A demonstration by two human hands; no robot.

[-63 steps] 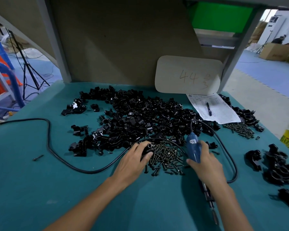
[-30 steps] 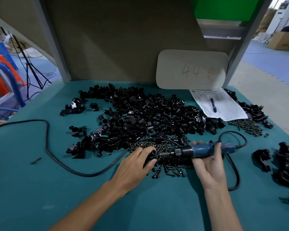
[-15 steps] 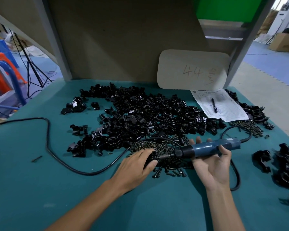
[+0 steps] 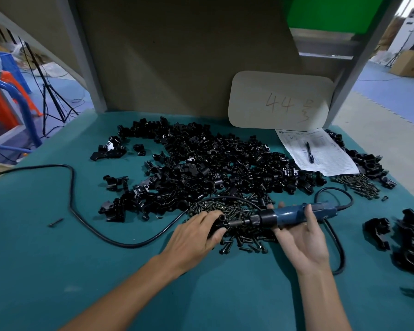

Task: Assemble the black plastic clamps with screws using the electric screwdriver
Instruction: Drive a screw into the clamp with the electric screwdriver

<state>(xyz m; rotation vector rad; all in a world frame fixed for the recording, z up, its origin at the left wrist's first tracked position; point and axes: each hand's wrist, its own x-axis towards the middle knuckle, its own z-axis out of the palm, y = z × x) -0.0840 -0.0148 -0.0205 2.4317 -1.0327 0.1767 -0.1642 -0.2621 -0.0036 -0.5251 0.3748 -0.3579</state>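
The clamp [image 4: 219, 225] in the left hand [image 4: 194, 237] is mostly hidden by the curled fingers that grip it. Only one black end shows, over the near pile of screws [image 4: 239, 211]. The card [image 4: 280, 101] at the far side reads "44". The print on the sheet [image 4: 330, 158] is too blurred to read. The right hand [image 4: 301, 242], palm up, grips the blue screwdriver [image 4: 294, 215] with the thumb over it, its tip pointing left at the clamp.

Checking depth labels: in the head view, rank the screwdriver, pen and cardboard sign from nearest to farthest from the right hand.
1. Screwdriver: held in the right hand.
2. Pen: on the paper, straight ahead.
3. Cardboard sign: farthest back, behind the paper.
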